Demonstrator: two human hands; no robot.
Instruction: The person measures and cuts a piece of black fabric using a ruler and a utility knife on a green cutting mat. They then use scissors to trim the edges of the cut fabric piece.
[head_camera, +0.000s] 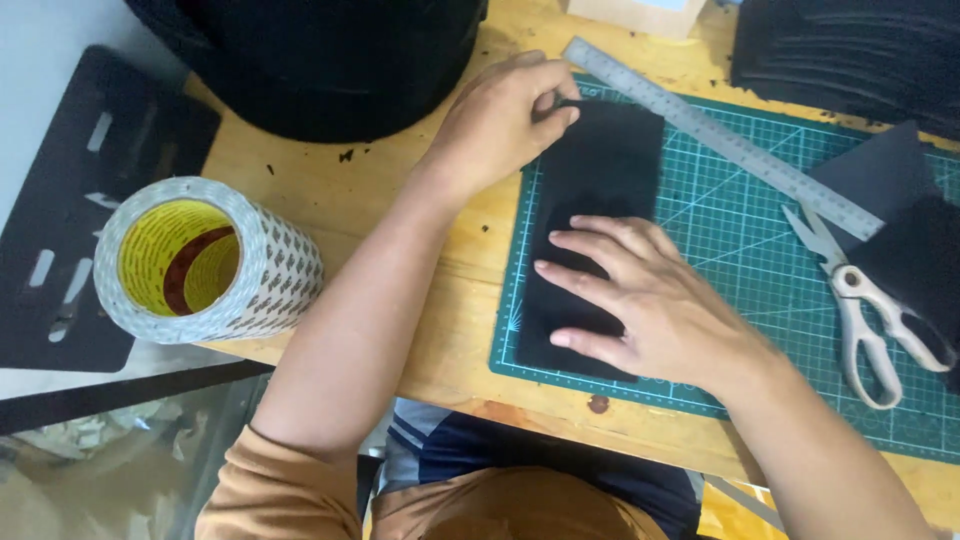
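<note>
Under the spread fingers (590, 275) of the right hand (650, 310) lies a black rectangular sheet (605, 170), flat on the green cutting mat (740, 250). Those fingers are apart and pressed flat, palm down, on the near half of the sheet, which looks like a way of pinning it so it cannot slide. At the far end of the sheet, the left hand (500, 120) has its thumb and forefinger pinched together on the sheet's top edge, where a thin lip seems to be lifted; whether that is a backing layer or the sheet itself I cannot tell.

Just beyond the left fingertips, a metal ruler (720, 135) lies slantwise across the mat, apart from the sheet. Well to the right of the right hand's knuckles, white-handled scissors (860, 300) rest on the mat, blades apart, beside more dark sheet pieces (900, 200). Far to the left of both hands, past the left forearm, a wide roll of tape (205, 260) with a yellow core sits on the wooden table (340, 190), within reach but untouched.
</note>
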